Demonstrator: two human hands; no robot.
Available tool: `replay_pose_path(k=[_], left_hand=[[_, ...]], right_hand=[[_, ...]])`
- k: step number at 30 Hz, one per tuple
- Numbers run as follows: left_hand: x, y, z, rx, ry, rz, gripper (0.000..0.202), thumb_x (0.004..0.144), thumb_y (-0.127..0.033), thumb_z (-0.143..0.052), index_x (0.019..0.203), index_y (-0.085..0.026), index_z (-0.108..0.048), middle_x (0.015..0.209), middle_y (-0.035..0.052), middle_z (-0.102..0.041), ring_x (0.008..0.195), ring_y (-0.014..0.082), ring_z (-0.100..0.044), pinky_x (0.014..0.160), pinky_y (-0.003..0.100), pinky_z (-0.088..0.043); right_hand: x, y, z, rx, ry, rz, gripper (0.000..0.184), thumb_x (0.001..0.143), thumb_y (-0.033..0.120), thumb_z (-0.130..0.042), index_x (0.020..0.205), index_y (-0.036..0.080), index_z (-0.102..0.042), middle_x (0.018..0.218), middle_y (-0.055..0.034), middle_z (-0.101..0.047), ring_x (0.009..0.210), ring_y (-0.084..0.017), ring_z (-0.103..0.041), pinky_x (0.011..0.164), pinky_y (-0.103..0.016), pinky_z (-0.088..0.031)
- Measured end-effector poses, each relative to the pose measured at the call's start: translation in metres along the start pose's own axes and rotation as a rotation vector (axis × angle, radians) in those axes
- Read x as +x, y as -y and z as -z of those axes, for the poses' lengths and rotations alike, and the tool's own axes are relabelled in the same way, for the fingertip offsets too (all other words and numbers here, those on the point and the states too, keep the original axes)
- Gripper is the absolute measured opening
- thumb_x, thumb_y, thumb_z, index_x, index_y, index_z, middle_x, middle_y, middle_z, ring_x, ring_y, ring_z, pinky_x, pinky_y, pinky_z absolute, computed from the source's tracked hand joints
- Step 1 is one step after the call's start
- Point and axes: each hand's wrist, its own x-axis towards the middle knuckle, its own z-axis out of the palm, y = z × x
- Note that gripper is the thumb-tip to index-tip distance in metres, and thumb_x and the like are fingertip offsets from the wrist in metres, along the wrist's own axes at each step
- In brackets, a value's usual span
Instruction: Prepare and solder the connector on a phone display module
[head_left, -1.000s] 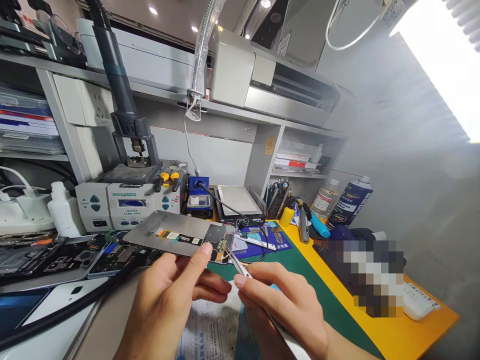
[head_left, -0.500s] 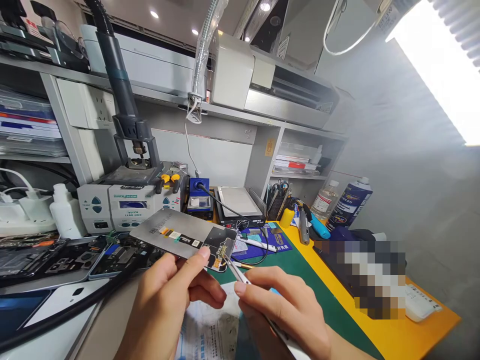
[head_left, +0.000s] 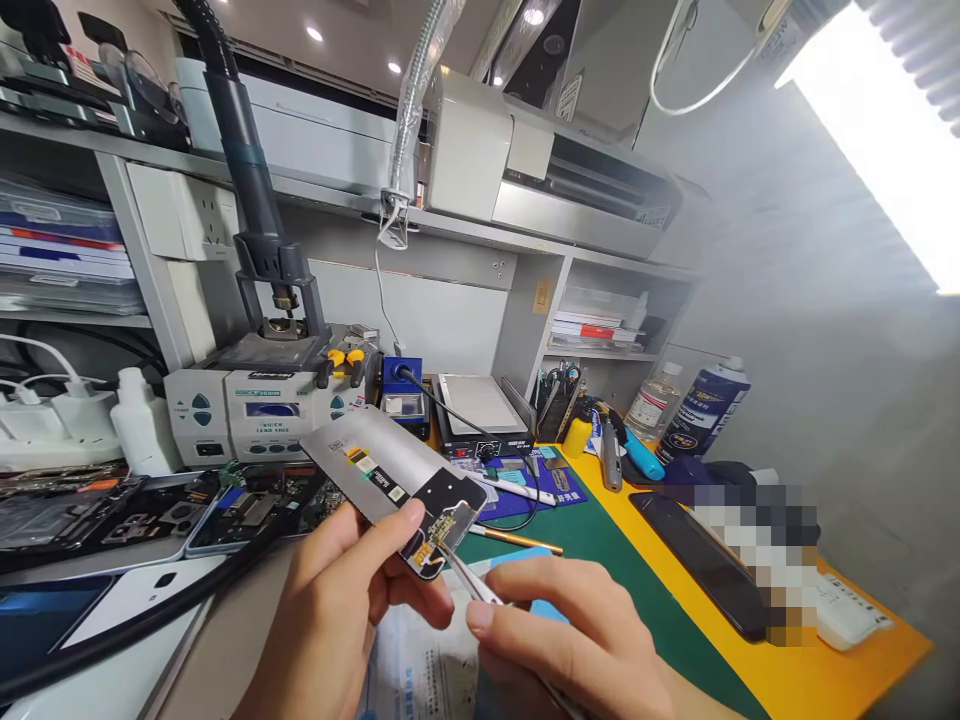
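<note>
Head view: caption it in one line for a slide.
Left hand holds a tilted silver-and-black panel while the right hand holds tweezers at its circuit end.

The yellow benchtop (head_left: 840,680) carries a green mat (head_left: 622,560) — and, right of it, 1 dark slab (head_left: 697,565). On the mat lie a gold-colored rod (head_left: 517,540) and a blue card (head_left: 574,488) (white lettering (head_left: 568,499) near its edge). Above — a grey shelf (head_left: 525,238) holding a white box (head_left: 300,120) and a pale machine (head_left: 469,145).
</note>
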Motion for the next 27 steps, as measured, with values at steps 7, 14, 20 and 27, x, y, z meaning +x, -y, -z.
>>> replay_pose_path(k=[7,14,20,27], left_hand=[[0.0048,0.0039,0.0032,-0.077,0.050,0.065,0.025,0.073,-0.041,-0.075,0.077,-0.017,-0.070,0.054,-0.0001,-0.064,0.044,0.0182,-0.060,0.047,0.029,-0.051],[0.0038,0.0038,0.0058,-0.097,0.019,0.164,0.026,0.070,-0.043,-0.078,0.075,-0.020,-0.067,0.059,-0.0002,-0.064,0.059,0.0204,-0.065,0.049,0.025,-0.050],[0.0014,0.0022,0.0034,-0.116,-0.002,0.162,0.024,0.069,-0.038,-0.078,0.070,-0.018,-0.065,0.067,0.0004,-0.066,0.060,0.0181,-0.065,0.050,0.023,-0.049],[-0.0013,-0.0003,0.0005,-0.130,-0.005,0.158,0.024,0.071,-0.037,-0.078,0.068,-0.018,-0.063,0.072,-0.0008,-0.068,0.058,0.0154,-0.064,0.051,0.023,-0.048]], right_hand=[[-0.0011,0.0011,0.0030,0.023,0.048,0.014,0.013,0.096,0.021,-0.060,0.102,0.017,-0.071,0.085,-0.0038,-0.075,0.070,-0.010,-0.070,0.066,-0.016,-0.055],[-0.0027,0.0033,0.0031,0.052,0.057,0.012,0.011,0.094,0.019,-0.063,0.101,0.017,-0.071,0.083,-0.0032,-0.075,0.068,-0.010,-0.071,0.065,-0.017,-0.055],[-0.0039,0.0035,0.0034,0.095,0.078,0.000,0.014,0.091,0.015,-0.067,0.104,0.015,-0.070,0.086,-0.0071,-0.076,0.066,-0.013,-0.071,0.063,-0.022,-0.054],[-0.0014,0.0035,0.0041,0.082,0.073,0.003,0.011,0.093,0.017,-0.064,0.101,0.015,-0.072,0.083,-0.0065,-0.076,0.066,-0.013,-0.072,0.061,-0.022,-0.054]])
